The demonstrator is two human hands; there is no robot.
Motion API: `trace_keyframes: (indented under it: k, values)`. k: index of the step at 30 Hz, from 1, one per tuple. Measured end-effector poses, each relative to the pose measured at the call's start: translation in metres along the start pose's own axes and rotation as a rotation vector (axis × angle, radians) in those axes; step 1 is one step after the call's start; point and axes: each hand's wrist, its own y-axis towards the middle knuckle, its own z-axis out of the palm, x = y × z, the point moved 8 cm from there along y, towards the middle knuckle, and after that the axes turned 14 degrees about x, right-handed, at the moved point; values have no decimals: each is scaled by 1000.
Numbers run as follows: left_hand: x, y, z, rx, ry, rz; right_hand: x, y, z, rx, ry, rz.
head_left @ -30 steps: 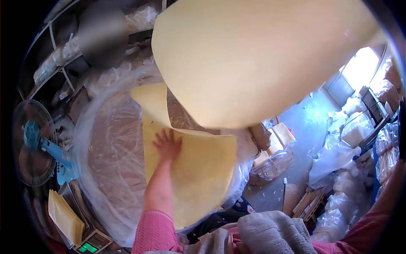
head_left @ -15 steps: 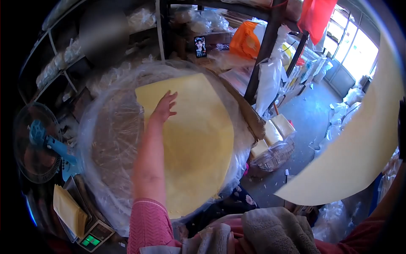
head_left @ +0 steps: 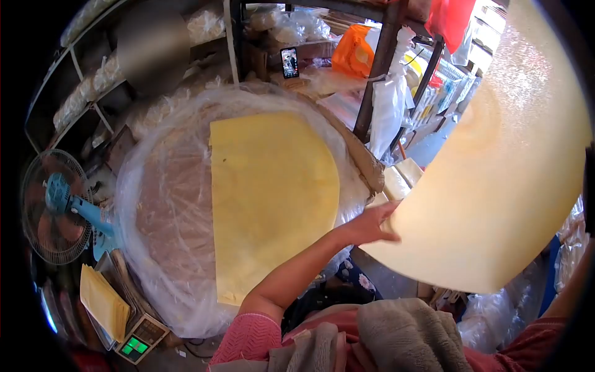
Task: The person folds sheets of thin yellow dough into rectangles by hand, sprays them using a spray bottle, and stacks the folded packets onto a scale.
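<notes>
Raised sheet [head_left: 477, 204]: suspended at the right
Left hand [head_left: 369, 226]: placed at its left edge; whether clenched cannot be told
Right hand: grip hidden from view
Yellow sheet [head_left: 273, 198]: laid flat on plastic film [head_left: 173, 211]

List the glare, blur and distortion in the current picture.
Head view: the window at upper right is blown out to white; head view: a speckled sheen lies across the upper part of the raised sheet; head view: the left hand looks slightly soft; head view: an oval patch at upper left is smeared; head view: the lens leaves black corners.
</notes>
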Motion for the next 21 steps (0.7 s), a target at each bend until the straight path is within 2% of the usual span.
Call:
trace_keyframes:
  k: [1, 2, 3, 5, 7, 9, 10, 11, 12, 13, 14, 15, 16, 18, 20, 21]
  values:
    - [11, -2, -8, -85, -109, -27, -5, -1, 0, 10, -1, 9]
    - [9, -10, -17, -134, -18, 27, -11, -3, 0, 15, 1, 21]
    - [22, -18, -21, -162, -247, -39, -16, -6, 1, 22, 3, 28]
    - [28, -44, -54, -303, -240, -4, -20, -12, 4, 34, 6, 40]
    - [13, -97, -115, -596, -93, -53, -22, -22, 11, 53, 11, 47]
    - [-38, -170, -185, -813, 482, -47, -21, -34, 26, 81, 22, 49]
    - [-50, -220, -226, -960, 564, -58, -21, -43, 36, 102, 33, 50]
    - [-79, -262, -246, -892, 356, 452, -18, -53, 48, 124, 44, 55]
    - [-121, -308, -259, -931, 490, 406, -15, -66, 64, 159, 58, 60]
    - [-160, -351, -258, -1237, 1032, -90, -13, -79, 79, 190, 64, 65]
    - [-183, -402, -262, -1303, 1103, -25, -10, -96, 96, 225, 79, 75]
    - [-209, -430, -243, -1359, 1311, -45, -7, -119, 118, 275, 98, 86]
    - [-236, -436, -209, -1539, 1452, -373, -3, -146, 146, 346, 120, 113]
    - [-233, -481, -178, -1493, 1616, -464, 8, -208, 199, 490, 173, 166]
    - [-185, -544, -158, -1428, 1637, -575, 23, -286, 253, 625, 344, 228]
    - [-160, -549, -138, -1351, 1673, -518, 37, -333, 277, 660, 552, 248]
